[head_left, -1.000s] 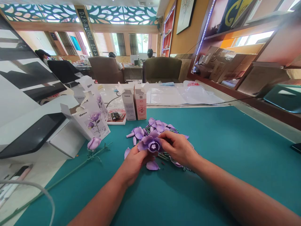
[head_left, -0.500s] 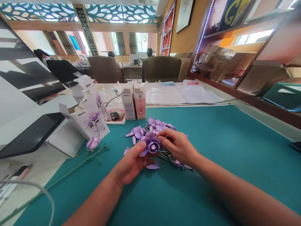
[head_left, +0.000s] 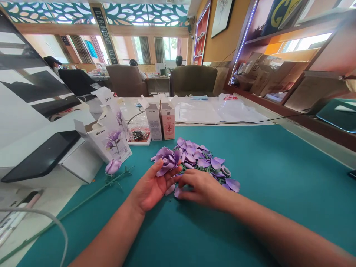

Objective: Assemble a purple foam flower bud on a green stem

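Observation:
A layered purple toy flower (head_left: 168,159) is pinched between the thumb and fingers of my left hand (head_left: 151,189), raised above the mat. My right hand (head_left: 201,187) is low in front of the pile, its fingers bent and closed on a loose purple petal (head_left: 177,192); the exact grip is partly hidden. Behind my right hand spreads a pile of purple petals (head_left: 194,152) mixed with green stem pieces. Another petal (head_left: 169,190) lies between my two hands.
A long-stemmed purple rose (head_left: 113,167) lies on the green mat (head_left: 278,178) at left. Open flower boxes (head_left: 115,142) and two upright cartons (head_left: 168,122) stand behind. Pens (head_left: 20,209) and a grey cable (head_left: 62,230) are at the left edge. People sit in the background.
My right hand has left the flower and moved down to a petal near the mat. My left hand has tilted the flower and shifted it slightly left and up.

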